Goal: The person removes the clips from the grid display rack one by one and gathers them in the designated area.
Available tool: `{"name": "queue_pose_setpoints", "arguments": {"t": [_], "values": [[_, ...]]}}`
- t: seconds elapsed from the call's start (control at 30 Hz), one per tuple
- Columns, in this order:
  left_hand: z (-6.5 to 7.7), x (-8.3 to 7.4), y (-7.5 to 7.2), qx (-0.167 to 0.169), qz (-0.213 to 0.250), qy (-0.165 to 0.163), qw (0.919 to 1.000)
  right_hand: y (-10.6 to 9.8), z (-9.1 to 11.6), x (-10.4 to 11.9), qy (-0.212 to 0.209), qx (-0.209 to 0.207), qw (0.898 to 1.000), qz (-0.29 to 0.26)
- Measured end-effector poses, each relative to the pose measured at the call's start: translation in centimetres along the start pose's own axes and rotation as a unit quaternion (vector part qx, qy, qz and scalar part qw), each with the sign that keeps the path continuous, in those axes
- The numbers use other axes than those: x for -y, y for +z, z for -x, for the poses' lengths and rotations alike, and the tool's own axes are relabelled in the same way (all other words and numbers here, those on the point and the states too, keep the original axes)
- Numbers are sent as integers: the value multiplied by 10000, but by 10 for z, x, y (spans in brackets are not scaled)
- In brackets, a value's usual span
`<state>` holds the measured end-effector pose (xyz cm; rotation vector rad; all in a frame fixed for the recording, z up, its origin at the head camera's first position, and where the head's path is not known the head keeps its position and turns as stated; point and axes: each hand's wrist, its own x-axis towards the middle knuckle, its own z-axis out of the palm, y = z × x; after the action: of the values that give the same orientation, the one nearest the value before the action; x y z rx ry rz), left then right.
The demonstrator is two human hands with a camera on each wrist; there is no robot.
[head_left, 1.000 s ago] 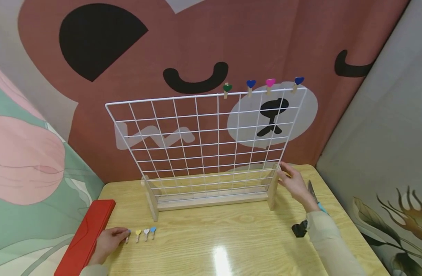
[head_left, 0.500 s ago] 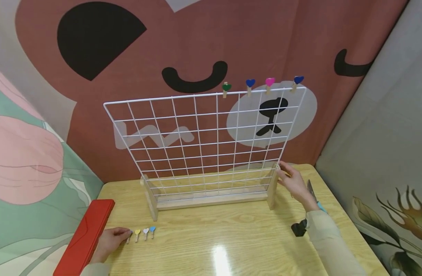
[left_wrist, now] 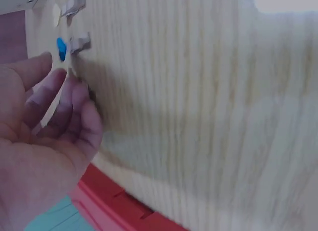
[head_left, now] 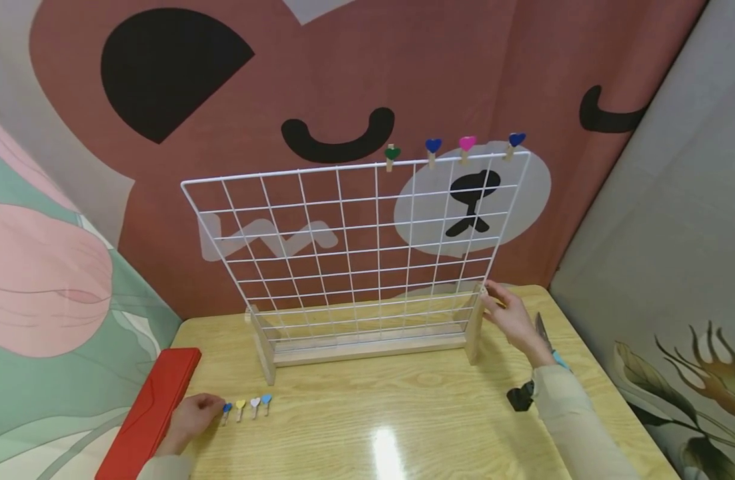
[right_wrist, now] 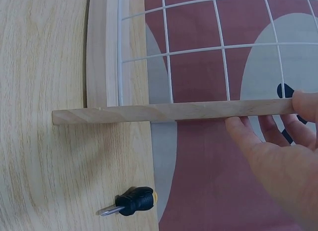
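Note:
My left hand (head_left: 193,417) is by a row of small heart-topped clothespins, fingers loosely bent beside the dark blue clothespin (head_left: 226,412). In the left wrist view the blue clothespin (left_wrist: 61,49) lies just past my thumb and index fingertips, with nothing visible between them. A yellow clothespin (head_left: 240,408), a white one and a light blue clothespin (head_left: 267,403) follow to its right. My right hand (head_left: 511,320) grips the top of the wooden upright (right_wrist: 189,111) of a white wire grid (head_left: 355,253), thumb on one side, fingers on the other.
Green, pink and dark blue heart clothespins (head_left: 433,148) sit along the grid's top right edge. A red case (head_left: 148,413) lies at left. On the right are a black object (head_left: 520,398) and a turquoise-handled blade (head_left: 541,330). A stubby screwdriver (right_wrist: 134,201) lies near the upright.
My left fingers have let go of the dark blue clothespin, which now shows beside the fingertips, slightly closer to the yellow one. The right hand stays on the upright.

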<state>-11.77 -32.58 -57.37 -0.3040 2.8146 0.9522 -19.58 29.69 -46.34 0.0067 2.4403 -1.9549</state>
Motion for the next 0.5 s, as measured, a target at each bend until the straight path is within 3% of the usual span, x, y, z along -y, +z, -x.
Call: {"name": "queue_pose_setpoints", "arguments": {"t": [0.13,0.23,0.33,0.5], "values": [[1,-1,-16,-299,-156,16,9994,0,-1,-1,-2,2,10000,35],[4,-13,-33,-675,-82,211,9975,-1,-1,-1,-4,0,10000,45],[8,-35,-51,-1048,122,589,9927,-1,-1,-2,7,-10,10000,68],[15,-84,-77,-1365,535,1379,9795,0,0,-1,4,29,10000,91]]}}
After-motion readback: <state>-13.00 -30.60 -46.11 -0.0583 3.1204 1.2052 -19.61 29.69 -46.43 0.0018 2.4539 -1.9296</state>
